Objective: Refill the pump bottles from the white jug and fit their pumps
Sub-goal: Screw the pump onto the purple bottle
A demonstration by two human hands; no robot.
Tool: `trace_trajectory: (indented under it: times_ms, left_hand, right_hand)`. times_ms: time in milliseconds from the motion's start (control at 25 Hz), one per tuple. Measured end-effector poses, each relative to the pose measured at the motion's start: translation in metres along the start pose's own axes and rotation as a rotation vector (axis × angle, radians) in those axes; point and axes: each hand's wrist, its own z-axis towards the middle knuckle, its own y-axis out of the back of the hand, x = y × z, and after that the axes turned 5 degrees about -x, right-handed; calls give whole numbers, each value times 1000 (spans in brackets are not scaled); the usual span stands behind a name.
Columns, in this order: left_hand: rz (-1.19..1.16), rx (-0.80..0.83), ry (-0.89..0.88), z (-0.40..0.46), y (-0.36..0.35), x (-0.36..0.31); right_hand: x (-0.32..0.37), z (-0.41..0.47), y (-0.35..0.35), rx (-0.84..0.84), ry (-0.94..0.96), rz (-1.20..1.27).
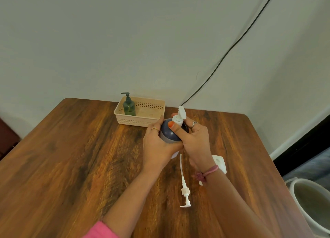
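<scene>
Both hands are busy: the left hand grips the dark bottle, and the right hand pinches its white pump. A crooked collar could cross-thread and leak.

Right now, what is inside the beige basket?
One green pump bottle stands upright in the left end of the beige basket, pump fitted. The rest of its floor looks bare, though the near wall hides the front strip.

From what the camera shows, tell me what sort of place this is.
Probably a plain room in a home: a wooden table against a bare wall, a basket holding a green pump bottle, a bucket beside it.
</scene>
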Motion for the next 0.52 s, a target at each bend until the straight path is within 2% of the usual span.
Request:
trace_trajectory:
  times_ms: [120, 200, 360, 520]
  left_hand:
    - [-31, 39, -19, 4, 3, 2]
    - [-34, 53, -18, 9, 6, 8]
    - [-102, 144, 81, 26, 23, 23]
    - [-223, 319, 128, 44, 46, 28]
  right_hand:
    - [1, 1, -4, -16, 46, -18]
    - [4, 5, -1, 39, 57, -47]
    - [11, 21, 20, 416, -23, -12]
    - [4, 35, 34, 598, -105, -88]
